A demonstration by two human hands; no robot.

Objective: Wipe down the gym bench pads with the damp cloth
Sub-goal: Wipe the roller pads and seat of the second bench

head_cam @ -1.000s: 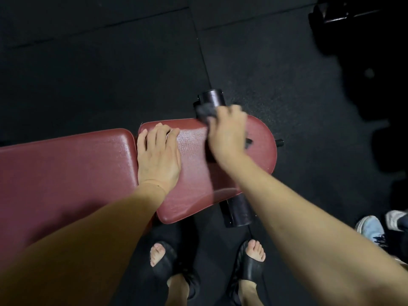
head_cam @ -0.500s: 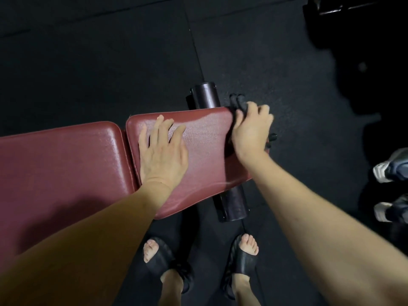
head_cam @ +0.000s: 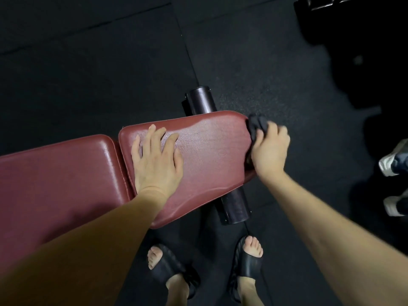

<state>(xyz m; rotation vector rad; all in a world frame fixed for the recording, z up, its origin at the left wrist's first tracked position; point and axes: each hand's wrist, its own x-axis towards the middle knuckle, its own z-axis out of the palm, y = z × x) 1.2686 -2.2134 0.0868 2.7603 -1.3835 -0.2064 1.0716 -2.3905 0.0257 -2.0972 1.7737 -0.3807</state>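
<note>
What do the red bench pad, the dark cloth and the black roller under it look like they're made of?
Red bench pad: likely vinyl or faux leather, with a grained sheen and stitched seam.
Dark cloth: soft fabric, bunched in folds in the right hand.
Black roller: possibly foam with a smooth, slightly glossy skin; hard to tell.

You stand on dark rubber floor tiles (head_cam: 88, 74) with visible seams — dim light, deep shadow (head_cam: 353, 62) toward the right.

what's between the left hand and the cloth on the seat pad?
Head view: only bare red seat pad, faintly glossy. The left hand lies flat near the seam; the right hand grips the dark cloth at the pad's far end.
</note>
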